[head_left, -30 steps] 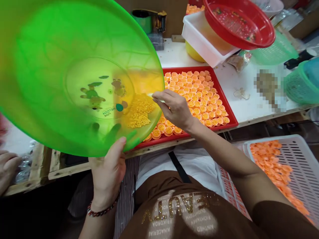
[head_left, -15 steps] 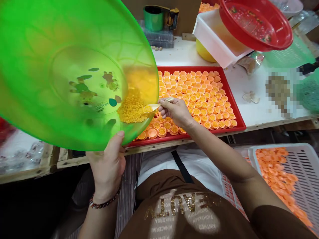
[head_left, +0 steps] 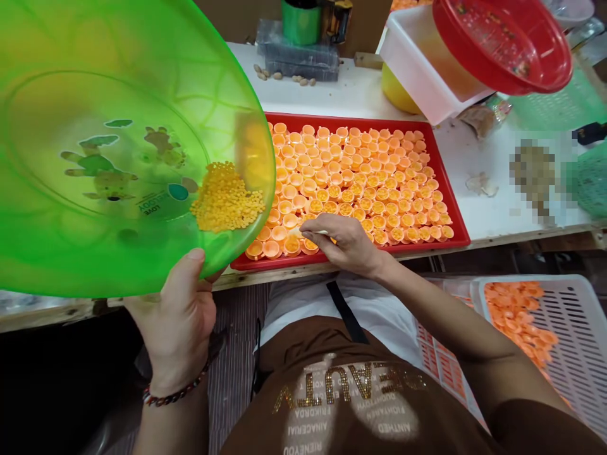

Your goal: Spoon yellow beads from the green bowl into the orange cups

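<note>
My left hand grips the lower rim of a big green plastic basin, tilted up on its edge, thumb inside. A heap of small yellow pellets lies in the basin's lower right side. My right hand pinches a pale small spoon over the front of a red tray. Small orange cups fill the tray in rows. Many at the right and middle hold yellow pellets; several at the front left look bare inside. The spoon's bowl is hard to make out against the cups.
Behind the tray stand a green mug, a grey wrapped block and a few peanuts. A red basin rests on a white bin. Lower right, a white basket holds orange pieces.
My right hand has carried the spoon from the pellets in the basin down over the cups at the tray's front. The basin has moved left, uncovering more of the tray.
</note>
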A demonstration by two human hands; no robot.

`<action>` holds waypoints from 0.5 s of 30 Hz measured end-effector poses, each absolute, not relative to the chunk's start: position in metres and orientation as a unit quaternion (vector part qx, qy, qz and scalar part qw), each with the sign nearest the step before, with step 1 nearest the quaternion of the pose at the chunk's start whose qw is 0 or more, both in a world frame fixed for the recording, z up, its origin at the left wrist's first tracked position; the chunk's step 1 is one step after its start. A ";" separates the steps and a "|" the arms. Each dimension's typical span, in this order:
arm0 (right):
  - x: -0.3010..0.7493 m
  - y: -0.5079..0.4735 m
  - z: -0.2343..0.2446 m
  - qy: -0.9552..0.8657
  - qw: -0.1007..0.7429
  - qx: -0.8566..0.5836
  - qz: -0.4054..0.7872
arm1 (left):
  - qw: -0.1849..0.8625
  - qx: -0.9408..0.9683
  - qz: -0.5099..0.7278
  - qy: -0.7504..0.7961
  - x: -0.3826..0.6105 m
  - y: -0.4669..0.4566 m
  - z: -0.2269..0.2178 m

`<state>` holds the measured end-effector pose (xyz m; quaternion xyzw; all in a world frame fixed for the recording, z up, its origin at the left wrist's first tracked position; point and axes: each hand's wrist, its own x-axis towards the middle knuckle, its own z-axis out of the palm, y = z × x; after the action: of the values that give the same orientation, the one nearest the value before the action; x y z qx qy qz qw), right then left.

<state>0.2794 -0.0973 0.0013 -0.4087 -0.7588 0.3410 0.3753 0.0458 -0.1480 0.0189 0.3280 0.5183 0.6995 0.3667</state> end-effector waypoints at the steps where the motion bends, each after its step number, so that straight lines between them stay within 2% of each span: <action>1: 0.278 -0.095 0.006 -0.759 0.389 -0.409 0.325 | 0.373 0.326 0.703 0.511 0.047 -0.148 0.019; 5: 0.265 -0.074 0.022 -0.721 0.440 -0.451 0.289 | 0.405 0.317 0.702 0.493 0.056 -0.149 0.020; 9: 0.243 -0.048 0.019 -0.713 0.432 -0.473 0.285 | 0.420 0.319 0.688 0.499 0.066 -0.151 0.020; 11: 0.231 -0.041 0.011 -0.674 0.420 -0.496 0.353 | 0.419 0.321 0.689 0.497 0.070 -0.151 0.019; 15: 0.217 -0.041 -0.001 -0.486 0.405 -0.510 0.583 | 0.414 0.307 0.695 0.501 0.073 -0.149 0.014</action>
<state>0.2169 -0.0406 -0.0008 -0.5098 -0.4855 0.5833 0.4051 0.0727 -0.1494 0.0143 0.3075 0.5014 0.6950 0.4135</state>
